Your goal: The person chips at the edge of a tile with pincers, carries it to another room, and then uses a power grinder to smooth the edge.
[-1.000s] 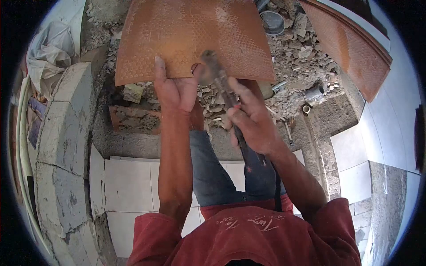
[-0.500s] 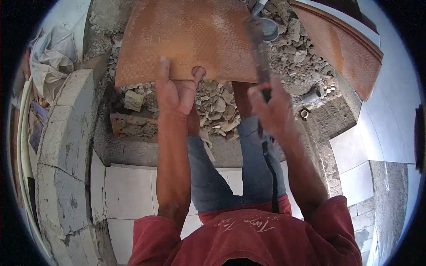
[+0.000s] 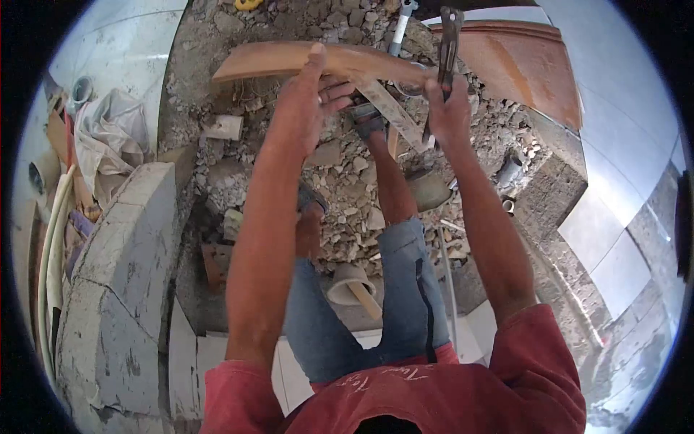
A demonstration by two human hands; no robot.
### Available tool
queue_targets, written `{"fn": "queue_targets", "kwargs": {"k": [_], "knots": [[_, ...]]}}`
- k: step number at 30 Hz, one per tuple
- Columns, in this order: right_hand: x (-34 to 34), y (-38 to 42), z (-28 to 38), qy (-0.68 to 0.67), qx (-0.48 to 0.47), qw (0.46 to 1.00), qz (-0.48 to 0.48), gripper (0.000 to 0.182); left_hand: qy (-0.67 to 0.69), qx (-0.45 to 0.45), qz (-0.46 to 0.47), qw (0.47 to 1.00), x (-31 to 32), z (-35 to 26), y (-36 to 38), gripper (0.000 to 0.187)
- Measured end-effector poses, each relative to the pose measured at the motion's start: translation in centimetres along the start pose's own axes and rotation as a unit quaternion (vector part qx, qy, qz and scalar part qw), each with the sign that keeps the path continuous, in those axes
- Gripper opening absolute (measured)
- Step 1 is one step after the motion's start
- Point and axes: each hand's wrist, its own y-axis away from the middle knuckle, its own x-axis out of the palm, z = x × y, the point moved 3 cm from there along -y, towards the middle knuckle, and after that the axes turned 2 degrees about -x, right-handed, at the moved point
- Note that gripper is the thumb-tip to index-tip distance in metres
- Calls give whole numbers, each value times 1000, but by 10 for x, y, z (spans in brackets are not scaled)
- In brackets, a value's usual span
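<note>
The orange-brown tile (image 3: 289, 58) stands steeply tilted, so that mostly a narrow curved band of it shows. My left hand (image 3: 307, 101) holds it near the middle, thumb over the upper edge and fingers below. In my right hand (image 3: 450, 112) is a dark metal hammer (image 3: 449, 47), head upward, close to the right end of the tile. A pale strip of wood (image 3: 394, 116) slants down from beneath the tile between my hands.
Rubble (image 3: 347, 173) lies around my feet. A broken concrete wall (image 3: 123, 289) stands at left, beside a crumpled white sack (image 3: 112, 137). Another brown tile (image 3: 513, 69) leans at upper right. A pale cone-shaped object (image 3: 350, 283) is between my legs.
The tile has turned from showing its broad patterned face to nearly edge-on. The hammer is now upright beside it. The view has shifted, showing more rubble and my feet.
</note>
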Motion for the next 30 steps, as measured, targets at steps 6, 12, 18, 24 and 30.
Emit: {"fn": "queue_targets", "kwargs": {"k": [6, 12, 18, 24, 30], "knots": [[-7, -39, -1, 75, -144, 983, -80, 39, -490, 287, -13, 823, -8, -54, 32, 38], [-6, -74, 1, 97, -237, 954, -154, 46, -727, 474, -6, 497, 18, -73, -16, 37], [-2, -55, -3, -175, -321, 917, -157, 32, -634, 676, -131, 351, 24, -79, -67, 23], [70, -5, -194, 70, -302, 936, -170, 35, -631, 673, -122, 367, 32, -52, -27, 21], [116, 4, -404, 110, -9, 965, -237, 39, -592, 754, -94, 269, 23, -42, -29, 18]]}}
